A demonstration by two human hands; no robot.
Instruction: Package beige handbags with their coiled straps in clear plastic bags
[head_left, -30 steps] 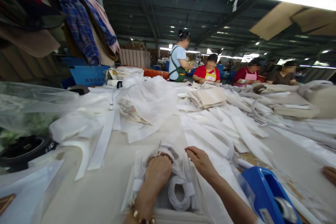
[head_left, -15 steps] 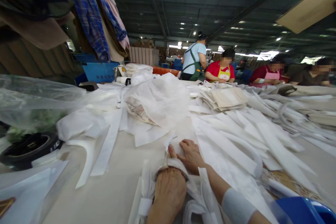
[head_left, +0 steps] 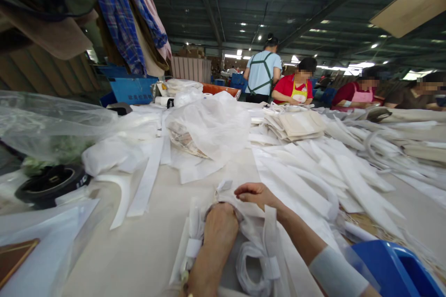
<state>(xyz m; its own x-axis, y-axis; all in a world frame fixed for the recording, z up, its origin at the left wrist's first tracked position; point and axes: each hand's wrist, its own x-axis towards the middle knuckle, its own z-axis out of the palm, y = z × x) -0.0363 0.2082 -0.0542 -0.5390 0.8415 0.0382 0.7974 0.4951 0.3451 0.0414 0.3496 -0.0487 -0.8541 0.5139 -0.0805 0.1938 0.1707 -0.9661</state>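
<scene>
My left hand (head_left: 221,225) is knuckles-up and curled into a fist at the rim of a whitish fabric piece (head_left: 249,220). Its fingertips are hidden by the piece, so what they grip is unclear. A small white tag (head_left: 225,185) sticks up just beyond those knuckles. Over the right of that piece hovers my right hand (head_left: 259,195), fingers loosely bent and apart, with nothing visible in them. Right of my left wrist lies a coiled white strap (head_left: 252,264) with a pale band round it. Another banded white bundle (head_left: 193,243) rests on the left.
Clear plastic (head_left: 216,125) covers something brownish ahead. Long white strips (head_left: 313,181) spread to the right, near a beige stack (head_left: 299,125). A blue plastic container (head_left: 390,264) stands front right, a black pot (head_left: 52,183) at left. Several people (head_left: 265,74) are across the table.
My right hand has lifted off the table and its fingers have curled in. My left hand has bent into a fist. The view has shifted slightly; the standing person has turned away.
</scene>
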